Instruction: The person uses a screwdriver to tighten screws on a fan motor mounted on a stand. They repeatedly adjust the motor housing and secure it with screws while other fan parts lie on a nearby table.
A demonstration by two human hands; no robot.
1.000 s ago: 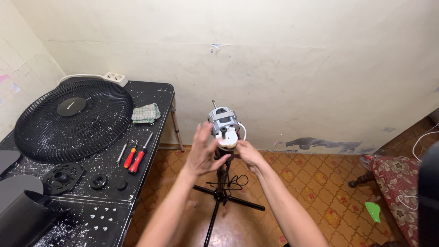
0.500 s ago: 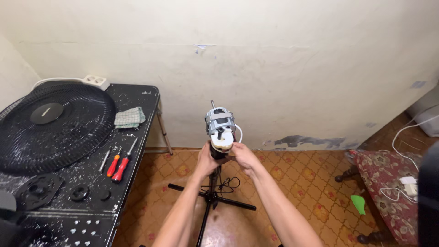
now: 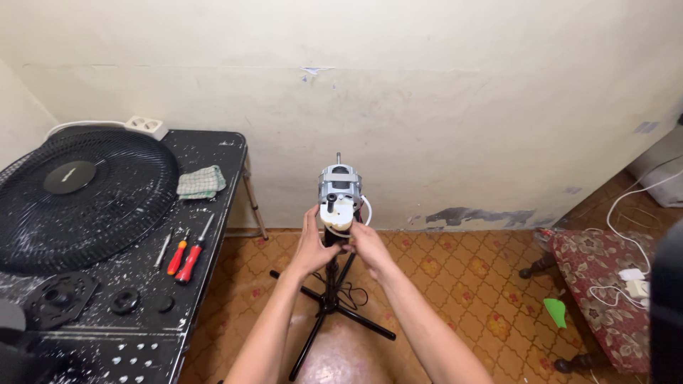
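Note:
A bare fan motor, grey metal with a white plastic rear part, sits on top of a black stand with spread legs on the tiled floor. My left hand grips the lower left side of the motor where it meets the stand. From the right, my right hand holds the underside of the same joint, fingers curled around it. A white cable loops beside the motor.
A black speckled table at the left carries a black fan grille, a folded green cloth, two red-handled screwdrivers, round black fan parts and several small screws. A white power strip lies at its back. A patterned stool stands right.
The view has swung a little, so the table sits further left in the frame. Both hands have stayed at the base of the motor, the left one now a little lower.

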